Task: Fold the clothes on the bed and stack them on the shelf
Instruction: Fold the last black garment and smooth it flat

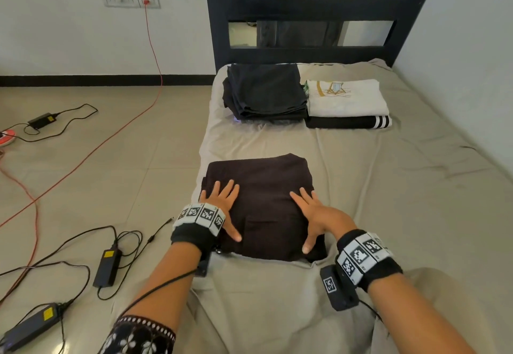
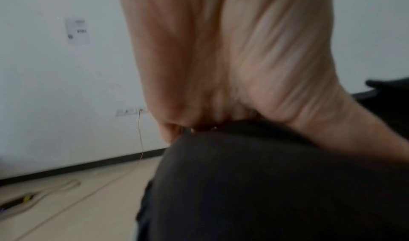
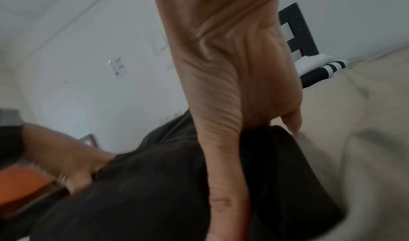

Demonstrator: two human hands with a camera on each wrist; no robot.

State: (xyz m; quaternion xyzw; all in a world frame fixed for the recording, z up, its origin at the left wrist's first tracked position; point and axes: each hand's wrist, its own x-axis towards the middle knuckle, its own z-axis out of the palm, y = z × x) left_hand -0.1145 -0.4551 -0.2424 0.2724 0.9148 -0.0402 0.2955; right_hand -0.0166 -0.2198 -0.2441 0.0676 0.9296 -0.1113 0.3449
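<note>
Pressing down on a folded dark brown cloth garment [image 1: 261, 203], the person flattens it against the beige bedsheet [image 1: 402, 187], near the foot of the bed where they stand. Their left hand [image 1: 222, 203] lies spread flat on the bundle's left side, fingers straight and holding nothing. Their right hand [image 1: 313, 214] lies on the right side the same way, fingers extended, thumb reaching toward the near edge. Neither grips the fabric; to my eye both palms are there to squeeze out air and set the creases so the square keeps its shape when lifted. In the right wrist view the little finger hangs just past the garment's edge over the sheet.

Farther up the mattress, by the dark wooden headboard [image 1: 305, 9], sit two piles side by side: a stack of dark folded clothes [image 1: 266, 92] on the left, and a white folded T-shirt with a printed design [image 1: 347, 98] resting on a black folded garment with white stripes [image 1: 349, 122]. They seem parked there so everything can go to the shelf together. No shelf shows from here.

On the tiled floor to the left trail black power adapters [image 1: 107, 267] and a long red cable [image 1: 155, 56], plugged into a wall socket.
</note>
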